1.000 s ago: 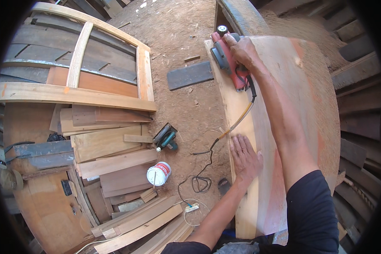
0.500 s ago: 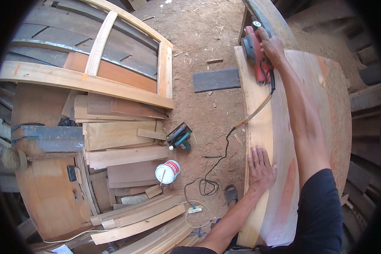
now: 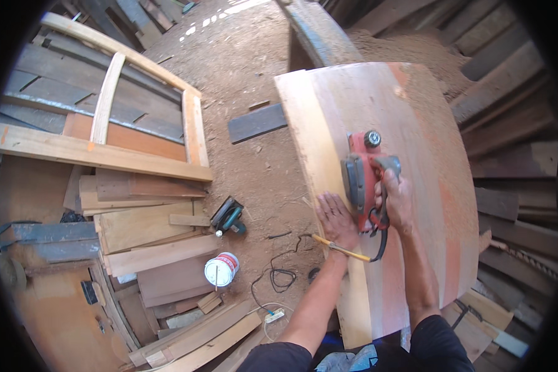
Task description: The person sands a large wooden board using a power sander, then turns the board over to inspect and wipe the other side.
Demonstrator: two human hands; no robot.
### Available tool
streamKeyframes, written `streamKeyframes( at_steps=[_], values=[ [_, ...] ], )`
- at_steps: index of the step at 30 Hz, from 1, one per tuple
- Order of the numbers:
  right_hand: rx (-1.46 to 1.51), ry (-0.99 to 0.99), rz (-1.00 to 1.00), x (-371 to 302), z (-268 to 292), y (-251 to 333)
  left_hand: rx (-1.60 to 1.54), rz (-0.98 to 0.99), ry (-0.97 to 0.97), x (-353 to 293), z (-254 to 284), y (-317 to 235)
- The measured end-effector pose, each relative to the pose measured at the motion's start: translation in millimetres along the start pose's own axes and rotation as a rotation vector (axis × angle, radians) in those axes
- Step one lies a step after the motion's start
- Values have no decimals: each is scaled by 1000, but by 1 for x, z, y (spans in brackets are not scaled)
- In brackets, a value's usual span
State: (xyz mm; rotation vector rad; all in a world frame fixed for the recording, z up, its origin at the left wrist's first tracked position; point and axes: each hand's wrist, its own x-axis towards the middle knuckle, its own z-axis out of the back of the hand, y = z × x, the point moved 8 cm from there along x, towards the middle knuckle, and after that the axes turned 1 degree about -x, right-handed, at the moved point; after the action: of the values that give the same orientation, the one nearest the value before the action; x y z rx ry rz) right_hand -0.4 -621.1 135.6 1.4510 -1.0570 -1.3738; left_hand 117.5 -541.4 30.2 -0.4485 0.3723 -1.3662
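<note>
A wide wooden board (image 3: pixel 328 99) with pale, greyish and reddish bands lies in front of me, its far end by a beam. My right hand (image 3: pixel 395 201) is wrapped round the rear handle of a red electric planer (image 3: pixel 364 177), which rests on the middle of the board. Flat on the board's left part, just beside the planer, lies my left hand (image 3: pixel 336 220) with its fingers stretched out. The planer's power cord (image 3: pixel 351 252), partly yellow, loops back across my left wrist. The planer's sole is hidden.
On the sawdust-covered ground at left are a teal circular saw (image 3: pixel 228 217), a white bucket (image 3: pixel 221 270) and a power strip (image 3: pixel 274 316). Stacked planks (image 3: pixel 146 226) and a wooden frame (image 3: pixel 62 152) stand beyond them. A dark plank (image 3: pixel 258 123) lies near the board's left edge.
My right hand has drawn the planer back from the board's far left corner to its middle, beside my left hand. The view has shifted to the right.
</note>
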Motion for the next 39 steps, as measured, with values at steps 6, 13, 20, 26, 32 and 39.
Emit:
streamKeyframes(
  at_steps=[6,13,20,26,32,39],
  values=[
    [48,-133,15,-104,39,-19,283,-125,-190,-7,-5,6],
    [-72,-95,18,-200,75,-33,280,-59,-115,-111,37,94],
    [-153,-13,-26,-283,91,-77,435,60,-177,-300,147,156],
    [-235,110,-78,-357,99,-108,-63,321,271,-442,93,173],
    [-274,253,-188,-427,100,-139,-261,249,277,-549,14,142],
    [-407,255,-167,-505,116,-184,-166,353,429,-596,-26,160]
  ],
)
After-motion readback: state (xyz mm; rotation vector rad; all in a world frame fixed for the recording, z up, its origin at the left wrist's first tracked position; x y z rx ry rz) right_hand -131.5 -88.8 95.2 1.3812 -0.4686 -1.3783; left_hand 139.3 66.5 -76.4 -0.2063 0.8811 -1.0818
